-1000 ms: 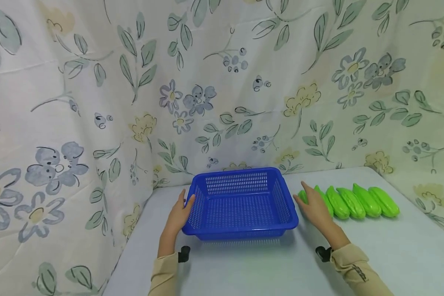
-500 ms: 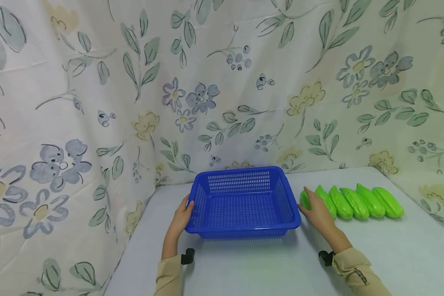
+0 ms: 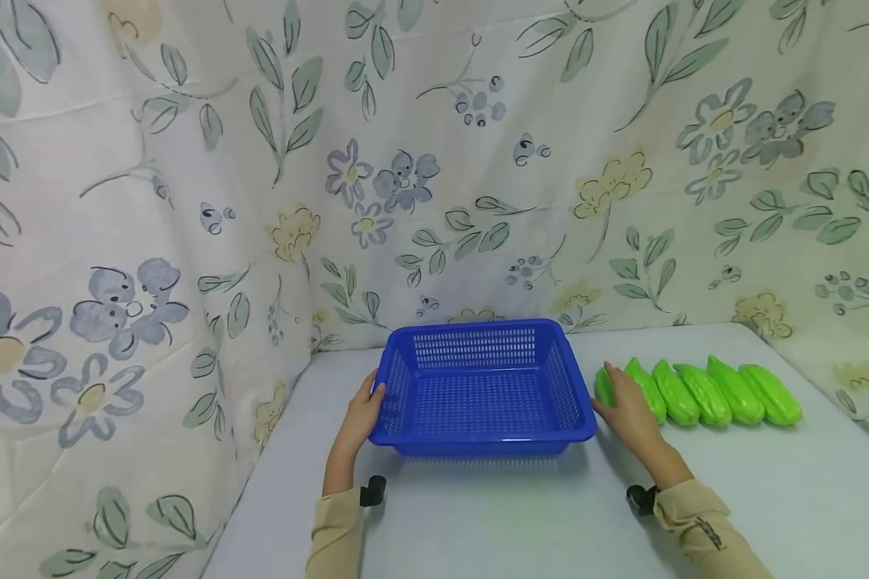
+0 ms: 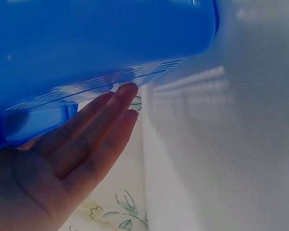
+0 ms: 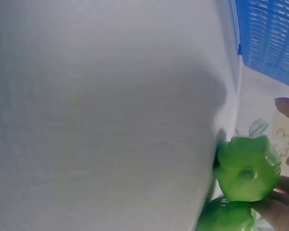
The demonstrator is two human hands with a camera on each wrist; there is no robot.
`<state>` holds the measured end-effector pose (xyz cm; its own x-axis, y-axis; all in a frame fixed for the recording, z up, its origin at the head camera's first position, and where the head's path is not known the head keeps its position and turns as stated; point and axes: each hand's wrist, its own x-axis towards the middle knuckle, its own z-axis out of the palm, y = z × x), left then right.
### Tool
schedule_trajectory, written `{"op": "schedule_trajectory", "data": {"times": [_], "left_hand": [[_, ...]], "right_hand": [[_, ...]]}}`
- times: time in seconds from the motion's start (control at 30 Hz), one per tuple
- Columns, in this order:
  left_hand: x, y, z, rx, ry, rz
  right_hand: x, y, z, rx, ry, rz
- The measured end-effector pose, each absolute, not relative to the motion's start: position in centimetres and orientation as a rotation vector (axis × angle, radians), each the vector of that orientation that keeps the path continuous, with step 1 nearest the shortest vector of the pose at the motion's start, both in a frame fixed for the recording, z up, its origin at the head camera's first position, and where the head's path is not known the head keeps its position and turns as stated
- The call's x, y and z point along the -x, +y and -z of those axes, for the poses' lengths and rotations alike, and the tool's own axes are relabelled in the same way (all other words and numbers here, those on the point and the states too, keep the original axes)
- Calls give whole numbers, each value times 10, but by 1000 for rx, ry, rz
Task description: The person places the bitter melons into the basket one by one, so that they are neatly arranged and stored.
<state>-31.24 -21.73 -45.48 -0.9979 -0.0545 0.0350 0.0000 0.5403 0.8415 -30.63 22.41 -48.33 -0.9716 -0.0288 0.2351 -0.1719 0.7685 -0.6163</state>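
Note:
In the head view a blue plastic basket (image 3: 478, 402) with slotted walls stands on the white table. My left hand (image 3: 360, 418) holds its left rim, thumb over the top and fingers outside below it. The left wrist view shows these fingers (image 4: 94, 139) stretched out under the basket wall (image 4: 111, 38); the thumb is hidden. My right hand (image 3: 632, 414) reaches to the leftmost green melon (image 3: 605, 388), partly hiding it. In the right wrist view its fingers lie beside a ridged green melon (image 5: 248, 168), the thumb (image 5: 288, 107) apart from it.
Several bright green, bumpy melons (image 3: 717, 394) lie side by side in a row right of the basket. A floral cloth (image 3: 478, 201) hangs behind and along the left of the white table (image 3: 492, 523). Black wrist cameras (image 3: 372, 490) sit at both cuffs.
My left hand has closed in from beside the basket onto its left rim. My right hand stays by the leftmost melon, hardly moving. The head view has shifted slightly.

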Motion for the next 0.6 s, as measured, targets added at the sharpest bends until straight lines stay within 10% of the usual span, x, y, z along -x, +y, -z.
{"op": "schedule_trajectory", "data": {"times": [0.6], "left_hand": [[311,-216,453,-46,-2688,1508]], "right_hand": [[312,223,489,-121,-2719,-1090]]}}
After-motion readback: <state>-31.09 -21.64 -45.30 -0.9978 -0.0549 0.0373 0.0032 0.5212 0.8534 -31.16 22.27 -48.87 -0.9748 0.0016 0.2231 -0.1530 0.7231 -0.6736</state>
